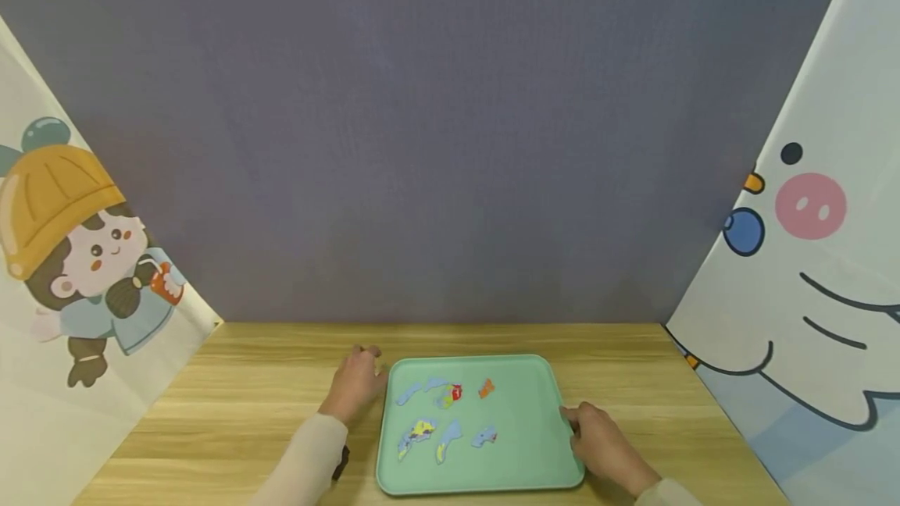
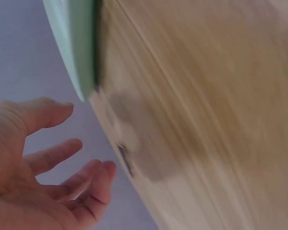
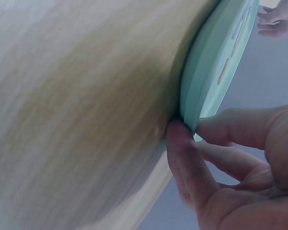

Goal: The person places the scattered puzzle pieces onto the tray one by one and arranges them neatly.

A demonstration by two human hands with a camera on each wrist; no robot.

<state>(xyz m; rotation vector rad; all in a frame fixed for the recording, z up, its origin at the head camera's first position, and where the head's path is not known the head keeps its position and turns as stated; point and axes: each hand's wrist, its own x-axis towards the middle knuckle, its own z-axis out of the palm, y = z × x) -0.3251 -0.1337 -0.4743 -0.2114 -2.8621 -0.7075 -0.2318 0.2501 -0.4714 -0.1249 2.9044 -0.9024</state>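
Note:
A mint-green tray [image 1: 523, 455] lies on the wooden table. Several flat, irregular pieces with light-blue backgrounds rest on it, like puzzle parts: one with yellow patches [image 1: 422, 429], one with a red patch [image 1: 456, 392], and a small orange piece [image 1: 487, 388]. My right hand [image 1: 603, 443] pinches the tray's right rim, with the thumb over the edge and fingertips low against its side in the right wrist view. Just off the tray's left edge is my left hand [image 1: 355, 385]; its fingers [image 2: 57, 155] are spread and loosely bent, holding nothing.
Behind the wooden table [image 1: 281, 381] rises a dark grey panel [image 1: 450, 139]. Cartoon-printed panels flank it, one with a child figure [image 1: 105, 256] at left, one with a pink-nosed white figure [image 1: 808, 272] at right. A small black object [image 1: 341, 463] shows beside the left sleeve.

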